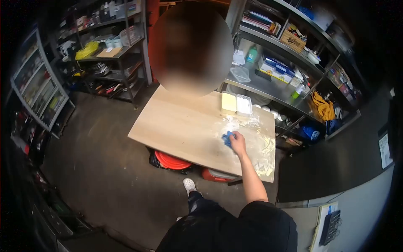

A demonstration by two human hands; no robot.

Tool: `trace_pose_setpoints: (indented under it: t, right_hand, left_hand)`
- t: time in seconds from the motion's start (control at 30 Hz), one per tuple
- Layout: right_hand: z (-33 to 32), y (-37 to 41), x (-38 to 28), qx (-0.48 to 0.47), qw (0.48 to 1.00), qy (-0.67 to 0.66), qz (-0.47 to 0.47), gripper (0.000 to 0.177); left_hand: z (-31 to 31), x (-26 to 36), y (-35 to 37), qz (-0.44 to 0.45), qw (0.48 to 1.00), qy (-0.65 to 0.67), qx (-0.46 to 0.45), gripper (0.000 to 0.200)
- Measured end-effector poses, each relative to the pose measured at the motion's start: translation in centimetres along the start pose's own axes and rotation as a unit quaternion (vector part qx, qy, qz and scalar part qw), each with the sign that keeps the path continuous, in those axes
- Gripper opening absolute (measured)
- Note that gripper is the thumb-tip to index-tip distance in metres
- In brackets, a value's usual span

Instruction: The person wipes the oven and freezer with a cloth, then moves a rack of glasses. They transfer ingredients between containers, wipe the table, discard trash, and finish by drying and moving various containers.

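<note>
Your right hand (238, 143) is closed on the blue cloth (227, 137), pressing it against the floury tabletop (180, 126); your left hand is out of view.

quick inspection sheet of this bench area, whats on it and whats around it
surface: light wooden table top, with white flour smears across its right part
job's things: crumpled blue cloth lying on the floured patch
clutter: pale yellow rectangular block and white rectangular tub, side by side at the far edge
hands: right hand closed on the cloth; left hand not in view
cables: nothing seen
surroundings: steel shelving with boxes and bottles on the right; dark wire rack on the left; orange round lid and red container under the table
</note>
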State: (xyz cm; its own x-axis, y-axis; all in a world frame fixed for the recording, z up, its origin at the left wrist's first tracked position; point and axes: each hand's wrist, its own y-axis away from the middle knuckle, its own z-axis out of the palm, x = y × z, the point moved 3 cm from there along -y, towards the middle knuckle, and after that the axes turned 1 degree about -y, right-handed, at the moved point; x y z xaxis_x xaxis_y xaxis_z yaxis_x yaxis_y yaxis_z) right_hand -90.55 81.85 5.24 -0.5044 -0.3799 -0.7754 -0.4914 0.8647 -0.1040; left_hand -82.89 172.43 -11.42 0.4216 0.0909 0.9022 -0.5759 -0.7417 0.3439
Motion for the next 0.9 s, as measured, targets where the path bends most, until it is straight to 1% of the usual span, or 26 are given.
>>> trace_pose_setpoints:
  t: [0.03,0.07,0.1,0.13,0.17,0.23,0.3,0.37,0.4,0.43,0.47,0.53,0.57,0.6,0.63,0.67,0.73,0.8,0.83,0.87,0.9]
  right_hand:
    - [-0.6,-1.5,1.6,0.006,1.000,-0.002,0.006,0.020]
    - [-0.8,-2.9,3.7,0.012,0.996,0.086,0.031,0.023]
    - [-0.6,-4.3,5.7,0.017,0.983,0.171,0.059,0.026]
    - [-0.2,-5.0,7.4,0.021,0.983,0.168,0.070,0.026]
    - [0.4,-5.7,8.9,0.012,0.981,0.182,0.073,0.027]
    - [0.7,-9.2,9.5,0.001,0.976,0.206,0.071,0.027]
    - [0.4,-14.8,9.3,0.079,0.969,0.228,-0.058,0.027]
    - [-0.7,-22.9,7.5,0.101,0.953,0.267,-0.102,0.035]
    - [-1.4,-27.3,6.7,0.140,0.924,0.323,-0.146,0.038]
    - [-1.9,-32.0,6.9,0.154,0.915,0.336,-0.162,0.040]
    - [-2.1,-35.4,6.9,0.192,0.892,0.381,-0.152,0.043]
    - [-2.2,-40.9,8.3,0.200,0.860,0.420,-0.208,0.049]
    - [-2.2,-41.9,8.8,0.188,0.864,0.423,-0.197,0.049]
    - [-2.2,-42.7,8.5,0.108,0.876,0.439,-0.167,0.047]
    - [-1.8,-43.1,8.6,0.030,0.881,0.451,-0.138,0.045]
    - [-1.4,-43.5,9.0,0.027,0.882,0.452,-0.133,0.045]
    - [-0.8,-44.0,9.5,0.026,0.880,0.443,-0.167,0.051]
    - [-1.3,-44.6,9.3,0.055,0.885,0.430,-0.171,0.053]
    - [-1.1,-44.5,9.5,0.074,0.890,0.414,-0.174,0.056]
    - [-0.7,-44.4,10.0,0.070,0.891,0.414,-0.170,0.056]
    - [-0.5,-44.4,10.5,0.065,0.890,0.420,-0.166,0.053]
  left_hand:
    - [6.1,-3.0,0.2,-0.097,0.985,0.027,-0.142,0.030]
    - [13.7,-6.3,0.8,-0.114,0.944,0.007,-0.311,0.036]
    - [20.1,-2.8,10.9,-0.037,0.951,-0.031,-0.305,0.029]
    - [25.8,-1.4,17.5,0.047,0.877,-0.078,-0.472,0.021]
    - [30.5,0.9,23.4,0.289,0.775,-0.290,-0.481,0.019]
    - [37.3,1.3,30.0,0.365,0.637,-0.376,-0.566,0.017]
    - [42.2,1.5,34.3,0.359,0.632,-0.371,-0.578,0.016]
    - [46.5,2.6,37.6,0.351,0.631,-0.365,-0.589,0.016]
    - [48.3,3.7,39.1,0.363,0.613,-0.373,-0.594,0.016]
    - [49.8,4.6,40.3,0.372,0.596,-0.383,-0.599,0.017]
    - [51.7,5.3,41.5,0.369,0.593,-0.390,-0.600,0.017]
    - [55.4,6.9,43.7,0.368,0.601,-0.380,-0.599,0.018]
    - [57.4,7.5,45.2,0.368,0.608,-0.370,-0.599,0.018]
    - [59.5,7.7,46.9,0.366,0.615,-0.360,-0.598,0.018]
    - [61.6,7.2,48.5,0.319,0.625,-0.334,-0.630,0.018]
    - [64.0,6.4,50.4,0.273,0.634,-0.302,-0.658,0.018]
    - [68.7,5.4,54.9,0.263,0.594,-0.279,-0.707,0.017]
    - [73.8,3.3,59.3,0.298,0.541,-0.280,-0.735,0.021]
    - [76.0,3.3,62.1,0.328,0.518,-0.280,-0.739,0.023]
    - [78.1,3.2,64.9,0.354,0.492,-0.281,-0.744,0.025]
    - [80.3,2.0,66.9,0.351,0.503,-0.275,-0.741,0.029]
